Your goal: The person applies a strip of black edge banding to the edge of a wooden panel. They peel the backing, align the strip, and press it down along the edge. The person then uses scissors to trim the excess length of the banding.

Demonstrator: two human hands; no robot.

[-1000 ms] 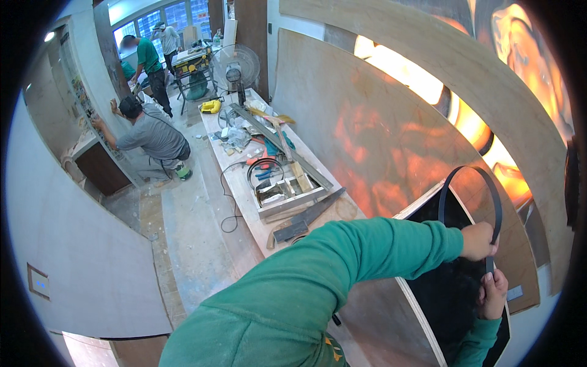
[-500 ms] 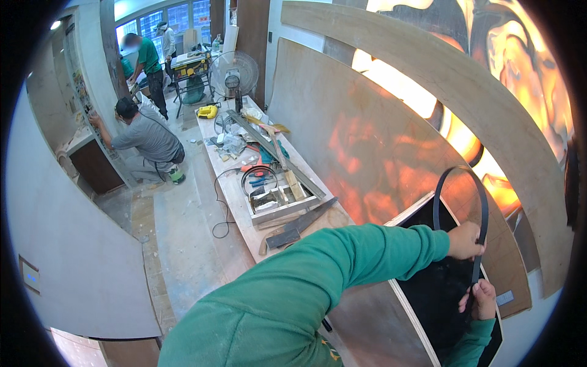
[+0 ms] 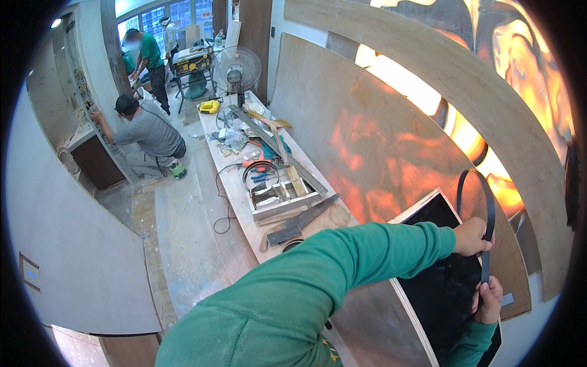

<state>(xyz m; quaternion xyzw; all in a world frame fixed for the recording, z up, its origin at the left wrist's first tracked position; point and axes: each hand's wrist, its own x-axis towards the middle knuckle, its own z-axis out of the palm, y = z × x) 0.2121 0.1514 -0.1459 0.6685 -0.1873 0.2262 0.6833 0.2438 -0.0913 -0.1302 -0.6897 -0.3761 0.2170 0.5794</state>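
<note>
My left hand pinches the black edge strip where it loops above the dark panel; my right hand grips its lower run. I keep the strip taut, untwisted and aligned with the panel's edge.

Black strip partly hidden (behind fingers)
</note>
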